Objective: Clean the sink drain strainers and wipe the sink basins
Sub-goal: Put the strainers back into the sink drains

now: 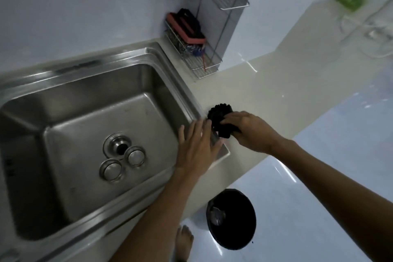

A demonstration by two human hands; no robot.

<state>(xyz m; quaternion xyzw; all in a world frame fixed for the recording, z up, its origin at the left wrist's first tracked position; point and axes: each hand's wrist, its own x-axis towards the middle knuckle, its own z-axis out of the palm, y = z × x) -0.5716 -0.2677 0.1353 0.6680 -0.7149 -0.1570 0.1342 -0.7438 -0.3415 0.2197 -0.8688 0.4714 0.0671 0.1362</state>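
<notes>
A stainless steel sink basin fills the left of the view. Its open drain sits in the basin floor, and two round metal strainers lie beside it. My right hand is shut on a black cloth on the counter at the sink's right rim. My left hand lies flat with fingers spread over that rim, touching the cloth's edge.
A wire rack with a red and black scrubber stands in the corner behind the sink. A beige counter runs to the right. On the floor below are a black bin and a bare foot.
</notes>
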